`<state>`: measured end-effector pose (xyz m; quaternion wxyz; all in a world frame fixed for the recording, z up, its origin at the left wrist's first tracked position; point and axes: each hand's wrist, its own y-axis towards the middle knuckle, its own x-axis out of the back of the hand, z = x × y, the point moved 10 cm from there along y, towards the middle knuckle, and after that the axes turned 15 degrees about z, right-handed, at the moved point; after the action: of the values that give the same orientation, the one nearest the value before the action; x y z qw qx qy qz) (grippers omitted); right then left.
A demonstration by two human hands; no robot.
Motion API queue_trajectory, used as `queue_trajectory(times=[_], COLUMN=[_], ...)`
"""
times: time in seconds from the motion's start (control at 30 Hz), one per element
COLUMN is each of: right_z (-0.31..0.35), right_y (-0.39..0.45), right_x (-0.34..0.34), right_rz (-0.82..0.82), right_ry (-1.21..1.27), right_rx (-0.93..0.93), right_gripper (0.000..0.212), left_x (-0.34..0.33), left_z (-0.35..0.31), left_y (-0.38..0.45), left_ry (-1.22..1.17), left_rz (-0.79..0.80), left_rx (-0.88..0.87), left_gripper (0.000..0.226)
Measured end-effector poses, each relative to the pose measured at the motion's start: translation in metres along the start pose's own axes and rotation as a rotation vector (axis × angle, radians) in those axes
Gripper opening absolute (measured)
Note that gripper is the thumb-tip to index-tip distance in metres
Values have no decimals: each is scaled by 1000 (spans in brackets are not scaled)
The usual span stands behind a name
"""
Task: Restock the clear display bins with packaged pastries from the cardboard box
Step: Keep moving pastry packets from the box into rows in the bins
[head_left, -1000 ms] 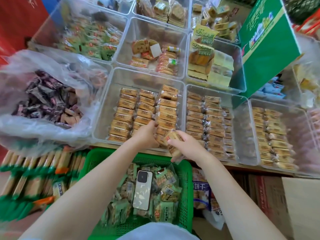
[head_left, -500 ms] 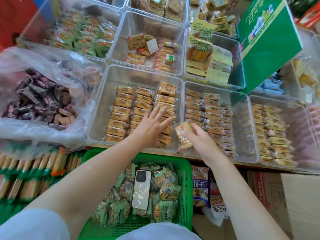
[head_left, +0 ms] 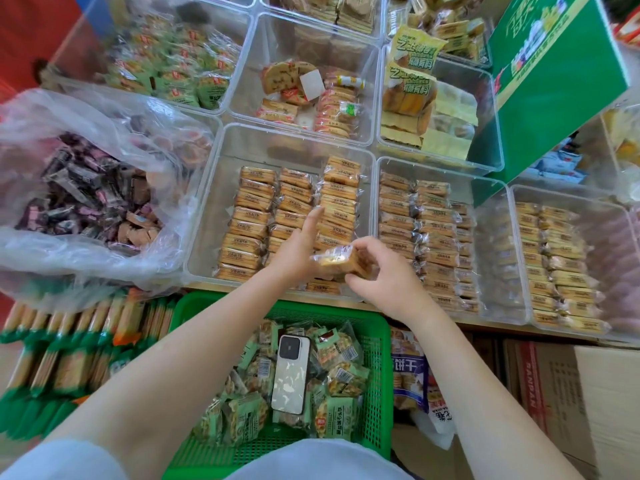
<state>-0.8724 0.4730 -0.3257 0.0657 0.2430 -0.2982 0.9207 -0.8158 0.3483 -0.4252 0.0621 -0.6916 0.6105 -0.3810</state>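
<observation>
A clear display bin (head_left: 225, 157) in the middle holds three rows of golden packaged pastries (head_left: 258, 209). My right hand (head_left: 384, 275) grips one wrapped pastry (head_left: 337, 259) over the bin's near right corner. My left hand (head_left: 299, 245) lies with straight fingers on the stacked packs in the middle row, right beside that pastry. A second bin (head_left: 491, 244) to the right holds similar packs. The brown cardboard box (head_left: 561, 393) sits at the lower right, below the shelf edge.
A green basket (head_left: 375, 372) below my arms holds green snack packs and a white phone (head_left: 291, 374). A plastic bag (head_left: 79, 188) of dark wrapped sweets lies left. A green carton (head_left: 550, 74) leans at the upper right. More filled bins stand behind.
My right hand has carried the wrapped pastry up from the bin's front edge to over its near right corner. My left hand has spread its fingers flat on the packs.
</observation>
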Motion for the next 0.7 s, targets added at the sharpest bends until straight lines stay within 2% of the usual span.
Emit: queue_trajectory(times=[0.07, 0.13, 0.27, 0.37, 0.47, 0.6, 0.7], right_z=[-3, -4, 3, 1, -2, -4, -6], right_y=[-2, -2, 7, 15, 19, 15, 10], right_x=[-10, -16, -30, -34, -36, -36, -33], right_rz=[43, 20, 21, 66, 88, -4, -58], right_ry=[-139, -321, -638, -711, -736, -754, -795], right_rx=[-39, -62, -38, -71, -94, -54, -74], right_gripper=[32, 35, 45, 47, 37, 26, 21], left_x=[-1, -2, -3, -6, -8, -6, -8], left_z=[-1, 3, 16, 21, 22, 16, 16], left_y=[-2, -3, -8, -11, -12, -20, -23], left_ry=[-112, -216, -370, -516, -513, -359, -333], left_rz=[45, 111, 224, 256, 264, 274, 235], left_rx=[-43, -54, 27, 66, 121, 142, 191], left_gripper=[127, 124, 115, 99, 88, 100, 106])
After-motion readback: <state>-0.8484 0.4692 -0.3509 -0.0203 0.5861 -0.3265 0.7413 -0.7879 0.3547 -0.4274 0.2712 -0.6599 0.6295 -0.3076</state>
